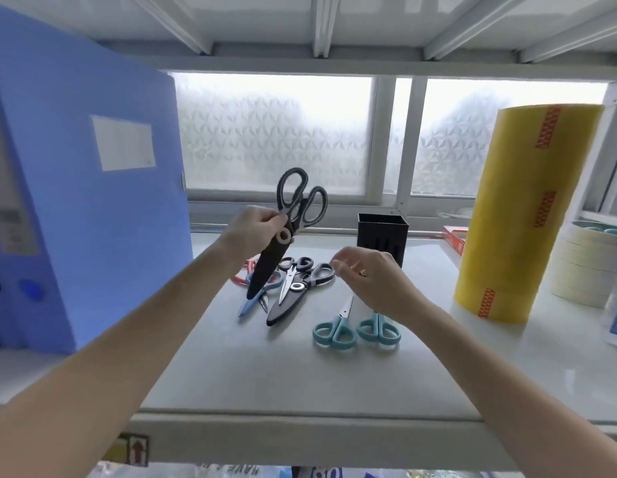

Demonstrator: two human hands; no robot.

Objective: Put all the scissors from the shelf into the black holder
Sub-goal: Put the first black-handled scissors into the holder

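Head view shows a pair of black-sheathed scissors (283, 232) lifted clear of the shelf (265, 374) at the middle of the frame, handles up and sheath tip slanting down to the left. The left hand (255, 229) is closed around them near the pivot. Below lie more scissors: a second black-sheathed pair (293, 294) with grey handles, a blue-handled pair (255, 298) partly under the lifted one, and something red (245, 270) mostly hidden behind the arm. Lower right of these sit two teal scissors (334, 332), side by side. The right hand (369, 274) hovers over the pile, fingers loosely curled and gripping nothing.

The black holder (383, 236) stands right of centre at the back of the shelf, its top open; whether anything is inside cannot be told. Farther out are a blue binder (86, 167) on the left and a tall yellow roll (524, 215) on the right.

By my judgement the first carry is in hand. Next, the lifted pair must swing right, above the holder, tip turned straight down, then be lowered in.
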